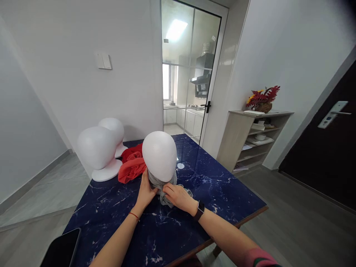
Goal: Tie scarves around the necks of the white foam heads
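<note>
A white foam mannequin head stands upright on the blue marbled table. Grey scarf-like cloth is wrapped about its neck, with a loose part hanging down in front and some lying to the right. My left hand presses at the left side of the neck, fingers curled round the cloth there. At the front, my right hand pinches the grey cloth just below the chin. The fingertips of both hands are partly hidden by the head and cloth.
Two more white mannequin heads stand at the table's left, by the wall. Red cloth lies bunched between them and the middle head. A black phone is at the near left. Beyond the table are a glass door and a shelf unit.
</note>
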Demonstrator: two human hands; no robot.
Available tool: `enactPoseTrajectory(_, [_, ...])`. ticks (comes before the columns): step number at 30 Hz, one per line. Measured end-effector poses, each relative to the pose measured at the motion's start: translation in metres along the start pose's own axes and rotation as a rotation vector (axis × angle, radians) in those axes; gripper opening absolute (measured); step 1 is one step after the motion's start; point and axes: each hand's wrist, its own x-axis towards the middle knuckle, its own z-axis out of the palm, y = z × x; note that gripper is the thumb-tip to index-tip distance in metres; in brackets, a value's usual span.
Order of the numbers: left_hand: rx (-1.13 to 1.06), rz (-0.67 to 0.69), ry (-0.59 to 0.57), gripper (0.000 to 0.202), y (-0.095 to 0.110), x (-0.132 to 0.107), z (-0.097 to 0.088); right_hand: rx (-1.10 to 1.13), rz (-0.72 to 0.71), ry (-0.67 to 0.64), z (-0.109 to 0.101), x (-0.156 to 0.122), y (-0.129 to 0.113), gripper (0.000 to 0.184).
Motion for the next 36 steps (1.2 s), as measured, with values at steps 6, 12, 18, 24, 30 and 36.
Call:
enactPoseTrajectory(6, [0.361, -0.099, 0.194, 0.059, 0.027, -0.018, -0.008, 0.04, 0.001, 0.012, 0.001, 0.001, -0.002, 0.014])
enactPoseTrajectory(12, [0.436, 0.133, -0.098, 0.031, 0.04, -0.038, -0.003, 0.054, -0.003, 0.053, 0.004, 0.001, 0.0, 0.014])
enactPoseTrajectory(18, [0.439, 0.171, -0.208, 0.033, 0.032, -0.037, -0.003, 0.024, -0.036, 0.067, 0.003, 0.001, 0.001, 0.015])
enactPoseTrajectory(24, [0.435, 0.139, -0.249, 0.027, 0.029, -0.036, -0.007, 0.025, -0.022, 0.053, -0.001, 0.001, -0.001, 0.013])
enactPoseTrajectory(30, [0.472, 0.107, -0.273, 0.021, 0.034, -0.035, -0.008, 0.001, 0.011, 0.046, -0.001, 0.0, -0.001, 0.018])
enactPoseTrajectory(36, [0.468, 0.091, -0.282, 0.021, 0.035, -0.033, -0.011, -0.003, 0.025, -0.022, -0.002, -0.002, 0.007, 0.023])
